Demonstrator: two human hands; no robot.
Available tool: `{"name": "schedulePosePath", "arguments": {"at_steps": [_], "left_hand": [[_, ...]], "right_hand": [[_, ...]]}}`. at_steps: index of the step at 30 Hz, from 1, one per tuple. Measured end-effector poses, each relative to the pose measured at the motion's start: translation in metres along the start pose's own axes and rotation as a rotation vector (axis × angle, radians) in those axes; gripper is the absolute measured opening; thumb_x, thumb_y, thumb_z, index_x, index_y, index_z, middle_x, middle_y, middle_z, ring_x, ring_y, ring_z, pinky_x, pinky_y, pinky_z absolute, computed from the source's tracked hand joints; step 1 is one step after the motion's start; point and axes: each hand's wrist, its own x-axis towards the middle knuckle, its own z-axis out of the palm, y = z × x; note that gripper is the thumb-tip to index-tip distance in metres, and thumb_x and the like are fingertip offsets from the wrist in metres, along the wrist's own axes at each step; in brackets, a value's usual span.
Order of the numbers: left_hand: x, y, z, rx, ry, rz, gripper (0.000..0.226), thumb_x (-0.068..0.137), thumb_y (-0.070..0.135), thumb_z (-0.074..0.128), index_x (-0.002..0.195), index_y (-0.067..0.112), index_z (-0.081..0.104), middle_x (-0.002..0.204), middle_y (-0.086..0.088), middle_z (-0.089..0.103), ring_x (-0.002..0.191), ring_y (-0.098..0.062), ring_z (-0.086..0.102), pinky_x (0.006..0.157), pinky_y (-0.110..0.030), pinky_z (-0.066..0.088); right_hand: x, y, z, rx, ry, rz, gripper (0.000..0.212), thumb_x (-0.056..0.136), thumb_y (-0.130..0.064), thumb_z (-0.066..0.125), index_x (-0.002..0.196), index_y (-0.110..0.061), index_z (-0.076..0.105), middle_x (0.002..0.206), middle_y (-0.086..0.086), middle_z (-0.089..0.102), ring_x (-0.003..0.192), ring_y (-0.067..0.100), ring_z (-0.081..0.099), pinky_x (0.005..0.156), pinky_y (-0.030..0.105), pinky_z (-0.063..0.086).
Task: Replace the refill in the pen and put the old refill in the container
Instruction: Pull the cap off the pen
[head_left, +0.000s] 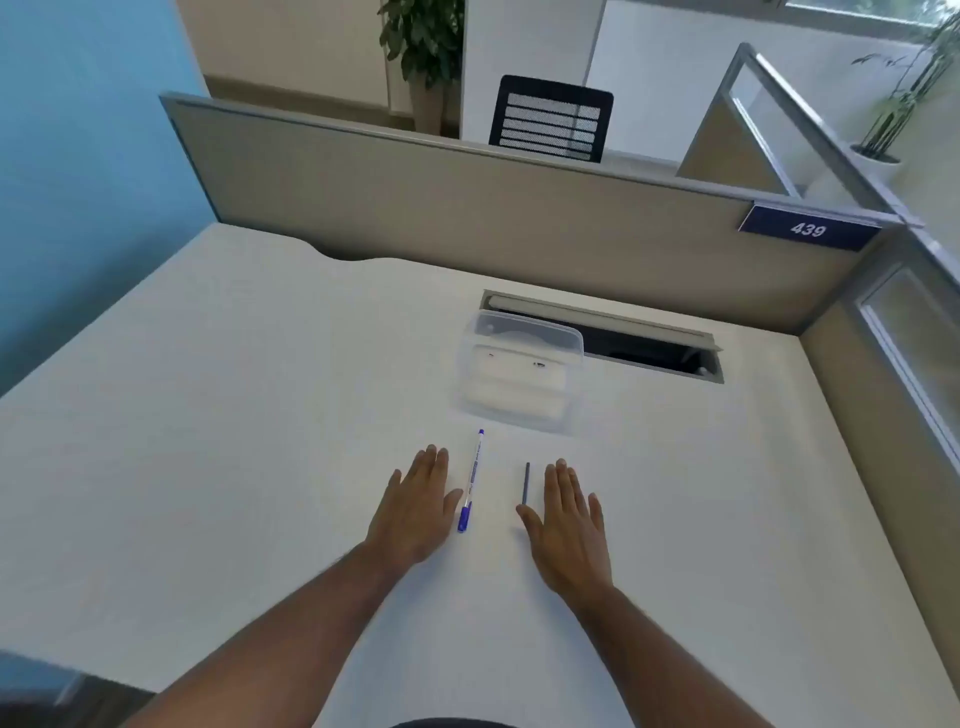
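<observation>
A white pen with a blue cap lies on the white desk, cap end nearest me. A thin dark refill lies parallel to it, a little to the right. A clear plastic container stands just beyond both. My left hand rests flat on the desk, its thumb beside the pen's cap. My right hand lies flat just right of the refill. Both hands hold nothing.
An open cable slot is cut into the desk behind the container. A beige partition with a blue "439" label closes the far edge, and another partition runs along the right.
</observation>
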Motion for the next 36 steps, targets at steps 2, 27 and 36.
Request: {"name": "schedulePosePath", "arguments": {"at_steps": [2, 27, 36], "left_hand": [[-0.003, 0.003, 0.002, -0.059, 0.013, -0.042, 0.056, 0.103, 0.039, 0.032, 0.15, 0.009, 0.027, 0.157, -0.01, 0.034, 0.141, -0.025, 0.037, 0.109, -0.042, 0.037], [0.047, 0.017, 0.007, -0.167, -0.061, -0.04, 0.035, 0.096, 0.042, 0.052, 0.101, 0.009, 0.047, 0.098, -0.008, 0.057, 0.088, -0.031, 0.061, 0.066, -0.035, 0.042], [0.055, 0.018, 0.001, -0.156, -0.106, -0.058, 0.006, 0.092, 0.014, 0.046, 0.088, 0.011, 0.043, 0.099, -0.013, 0.063, 0.082, -0.032, 0.059, 0.064, -0.032, 0.038]], "right_hand": [[-0.002, 0.004, 0.002, -0.005, -0.033, -0.008, 0.074, 0.106, -0.057, 0.021, 0.163, -0.017, -0.005, 0.172, -0.002, -0.012, 0.158, 0.012, -0.008, 0.129, 0.041, 0.001], [-0.011, 0.003, 0.016, -0.044, -0.263, 0.093, 0.083, 0.101, -0.067, 0.021, 0.161, -0.02, -0.012, 0.168, -0.007, -0.024, 0.155, 0.01, -0.02, 0.128, 0.04, -0.003], [-0.011, -0.002, 0.017, -0.017, -0.213, 0.12, 0.08, 0.103, -0.063, 0.023, 0.163, -0.018, -0.005, 0.17, -0.005, -0.018, 0.157, 0.012, -0.014, 0.128, 0.041, 0.0]]}}
